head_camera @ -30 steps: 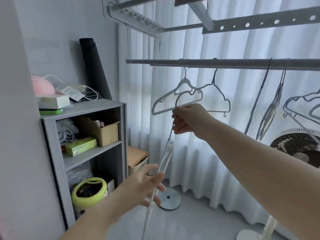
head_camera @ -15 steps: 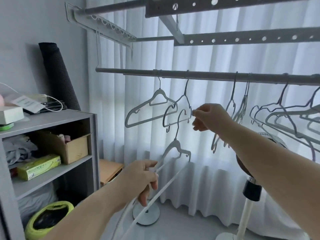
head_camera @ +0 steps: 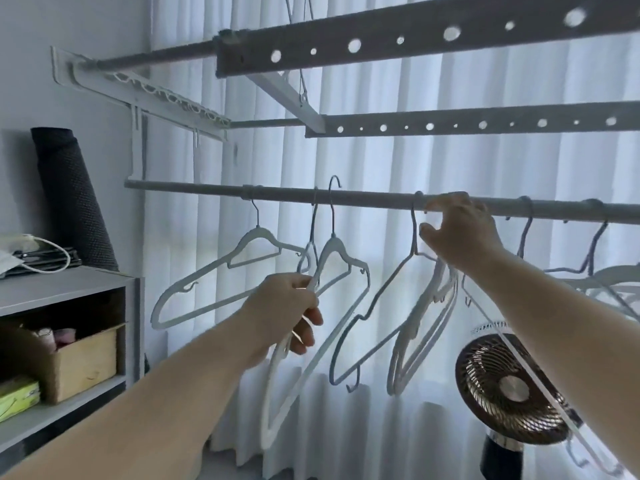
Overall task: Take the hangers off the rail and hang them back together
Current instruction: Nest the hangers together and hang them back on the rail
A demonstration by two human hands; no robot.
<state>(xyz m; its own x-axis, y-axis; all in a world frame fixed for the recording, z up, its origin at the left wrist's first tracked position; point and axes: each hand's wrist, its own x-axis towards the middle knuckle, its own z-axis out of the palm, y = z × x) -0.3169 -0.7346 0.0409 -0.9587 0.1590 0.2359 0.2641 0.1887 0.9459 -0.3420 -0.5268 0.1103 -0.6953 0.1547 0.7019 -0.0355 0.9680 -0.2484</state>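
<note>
A grey rail (head_camera: pixel 363 197) runs across the view. My left hand (head_camera: pixel 287 306) grips one shoulder of a white hanger (head_camera: pixel 334 252), which is tilted with its hook up at rail height. My right hand (head_camera: pixel 457 226) is at the rail, fingers curled over the top and thumb below, where the hooks of a bunch of white hangers (head_camera: pixel 426 327) sit; the hand hides those hooks. A dark wire hanger (head_camera: pixel 367 323) hangs just left of that hand. Another white hanger (head_camera: pixel 214 289) hangs at the left, and more hangers (head_camera: pixel 595 244) hang to the right.
Perforated drying-rack bars (head_camera: pixel 415 32) cross overhead. A grey shelf unit (head_camera: pixel 69 282) at the left holds a cardboard box (head_camera: pixel 86 358), and a rolled dark mat (head_camera: pixel 72 202) stands on top. A standing fan (head_camera: pixel 509 386) is low right, before a white curtain (head_camera: pixel 450 161).
My left hand has lifted the white hanger from low down up to the rail. My right hand has let go of a hanger by the white one and risen rightwards to the rail.
</note>
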